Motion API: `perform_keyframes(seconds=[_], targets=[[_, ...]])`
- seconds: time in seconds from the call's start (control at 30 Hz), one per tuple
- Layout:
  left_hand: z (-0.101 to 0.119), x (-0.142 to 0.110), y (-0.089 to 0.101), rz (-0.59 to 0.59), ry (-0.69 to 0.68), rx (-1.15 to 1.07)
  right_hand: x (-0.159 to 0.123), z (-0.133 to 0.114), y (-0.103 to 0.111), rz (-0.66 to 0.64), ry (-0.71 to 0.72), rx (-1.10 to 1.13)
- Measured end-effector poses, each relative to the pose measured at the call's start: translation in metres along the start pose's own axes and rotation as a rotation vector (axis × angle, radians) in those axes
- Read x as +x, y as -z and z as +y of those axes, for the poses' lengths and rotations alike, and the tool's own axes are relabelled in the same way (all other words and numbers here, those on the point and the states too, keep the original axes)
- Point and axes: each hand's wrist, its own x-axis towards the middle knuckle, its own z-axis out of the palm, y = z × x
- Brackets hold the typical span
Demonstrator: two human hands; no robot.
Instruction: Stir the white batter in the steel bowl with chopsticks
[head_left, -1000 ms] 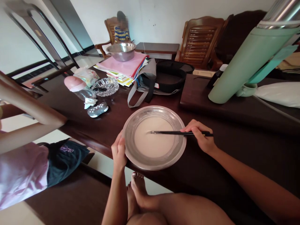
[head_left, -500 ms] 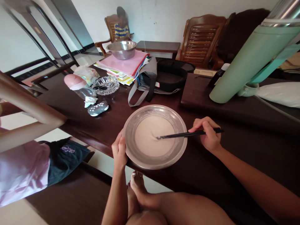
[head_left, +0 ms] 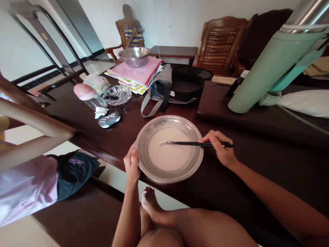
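A metal bowl [head_left: 144, 161] sits at the near edge of the dark wooden table, with a pale, creamy liquid [head_left: 169, 157] in it. My left hand [head_left: 132, 162] grips the bowl's left rim, thumb on the near side and the other fingers partly hidden beneath. Black chopsticks [head_left: 190, 143] are pinched in my right hand [head_left: 221, 147], just beyond the bowl's right rim. They lie nearly level across the bowl, and their coated tips dip into the liquid left of its middle, where a small swirl shows.
Behind the bowl lie a grey-black bag [head_left: 177, 85], papers [head_left: 133, 73] under a second metal bowl [head_left: 135, 56], a glass ashtray [head_left: 117, 94], a pink-capped bottle [head_left: 88, 94] and a remote [head_left: 109, 119]. A green thermos [head_left: 269, 72] stands right. A person's bent arm [head_left: 48, 128] rests at left.
My right hand has shifted left and slightly up, carrying the chopstick tips left through the liquid. My left hand stays on the rim. The seated person in the background has moved an arm.
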Motion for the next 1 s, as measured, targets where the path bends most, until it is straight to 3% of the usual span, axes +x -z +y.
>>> perform_keyframes(seconds=[0.1,0.27,0.43,0.6,0.77,0.93,1.0], targets=[[-0.0002,-0.0005,0.0003,-0.003,0.009,-0.003,0.0005,0.0015,0.0011,0.156,0.020,0.077],[-0.0021,-0.0010,0.0008,-0.011,0.000,-0.020,-0.0011,0.0006,-0.0002,-0.028,-0.003,0.019],[-0.0016,-0.0010,0.0013,-0.001,0.000,-0.005,-0.0006,-0.0015,0.0003,0.117,0.003,0.064],[0.0006,-0.0005,0.0011,0.002,0.005,-0.007,0.0004,-0.0032,0.0002,-0.093,0.002,0.052],[0.0000,-0.0002,0.0006,0.001,0.004,-0.011,0.0008,-0.0022,0.0015,0.097,0.007,0.054],[-0.0031,-0.0002,0.0009,0.009,-0.005,-0.025,-0.0003,-0.0039,-0.0015,-0.085,0.030,0.010],[-0.0032,-0.0003,0.0011,0.013,-0.001,-0.015,-0.0001,-0.0041,-0.0024,-0.038,0.046,-0.011]])
